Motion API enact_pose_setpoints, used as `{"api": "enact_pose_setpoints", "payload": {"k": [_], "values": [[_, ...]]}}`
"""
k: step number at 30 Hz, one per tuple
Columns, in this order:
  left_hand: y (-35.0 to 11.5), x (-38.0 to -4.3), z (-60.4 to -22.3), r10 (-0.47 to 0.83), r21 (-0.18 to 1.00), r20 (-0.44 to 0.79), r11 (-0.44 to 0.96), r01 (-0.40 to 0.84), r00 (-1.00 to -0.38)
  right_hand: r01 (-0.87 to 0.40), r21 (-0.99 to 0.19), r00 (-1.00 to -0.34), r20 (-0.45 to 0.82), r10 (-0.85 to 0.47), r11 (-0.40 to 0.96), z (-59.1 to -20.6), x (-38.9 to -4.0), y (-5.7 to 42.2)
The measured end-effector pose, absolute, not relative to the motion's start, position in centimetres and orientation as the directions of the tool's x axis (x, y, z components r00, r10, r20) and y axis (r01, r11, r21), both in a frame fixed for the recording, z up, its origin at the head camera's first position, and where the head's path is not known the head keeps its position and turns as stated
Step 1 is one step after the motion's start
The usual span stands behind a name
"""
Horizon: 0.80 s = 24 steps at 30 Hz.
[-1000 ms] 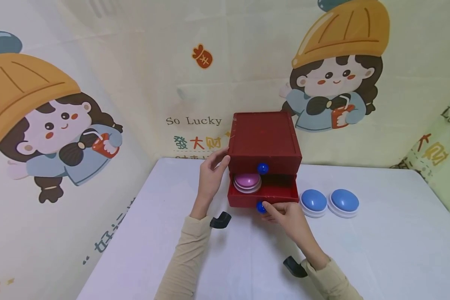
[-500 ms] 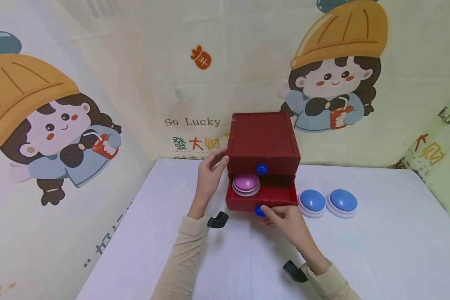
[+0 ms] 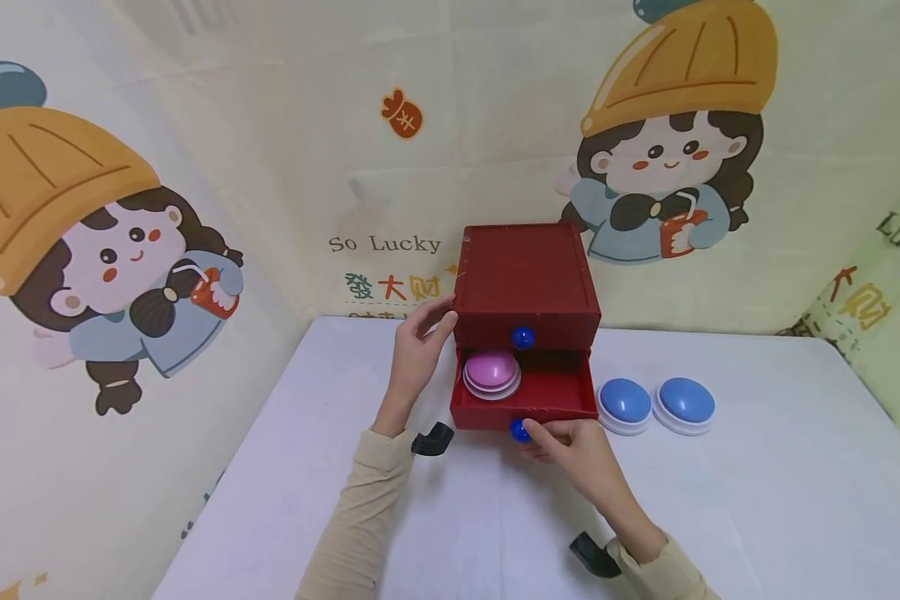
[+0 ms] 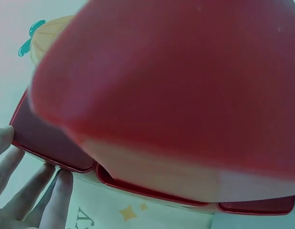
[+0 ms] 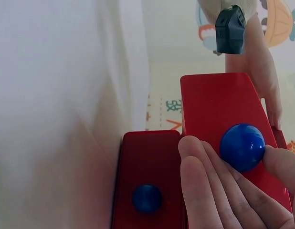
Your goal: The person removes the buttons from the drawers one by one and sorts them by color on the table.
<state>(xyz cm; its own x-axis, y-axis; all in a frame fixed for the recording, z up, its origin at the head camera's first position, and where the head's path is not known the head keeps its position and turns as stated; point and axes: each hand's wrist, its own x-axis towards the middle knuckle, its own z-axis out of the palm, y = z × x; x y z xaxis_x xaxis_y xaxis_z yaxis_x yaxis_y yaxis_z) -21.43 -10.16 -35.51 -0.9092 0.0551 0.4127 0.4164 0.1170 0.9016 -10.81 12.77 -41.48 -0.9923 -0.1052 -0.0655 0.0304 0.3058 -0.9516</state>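
Observation:
A small red two-drawer cabinet stands on the table, its lower drawer pulled partway out. Inside that drawer, at the left, sits a pink domed push button with a white base. My right hand pinches the blue knob of the lower drawer between thumb and fingers. The upper drawer, with its own blue knob, is closed. Against the cabinet's left side rests my left hand, thumb near the front edge and fingers extended along the side.
Two blue domed push buttons with white bases stand side by side just right of the drawer. A white cloth covers the table. Behind it hangs a printed cloth backdrop. A black wrist mount projects from each sleeve.
The lower drawer has slid farther out toward me, drawn by my right hand on its knob, and more of the pink button shows. My left hand has stayed at the cabinet's side.

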Motion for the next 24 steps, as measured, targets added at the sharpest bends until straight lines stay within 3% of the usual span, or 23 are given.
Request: {"api": "enact_pose_setpoints", "payload": {"k": [24], "values": [[-10.2, -20.5, -34.4, 0.081, 0.894, 0.421, 0.134, 0.428, -0.904, 0.051, -0.947, -0.994, -0.078, -0.074, 0.317, -42.2, -9.1, 12.6]]}}
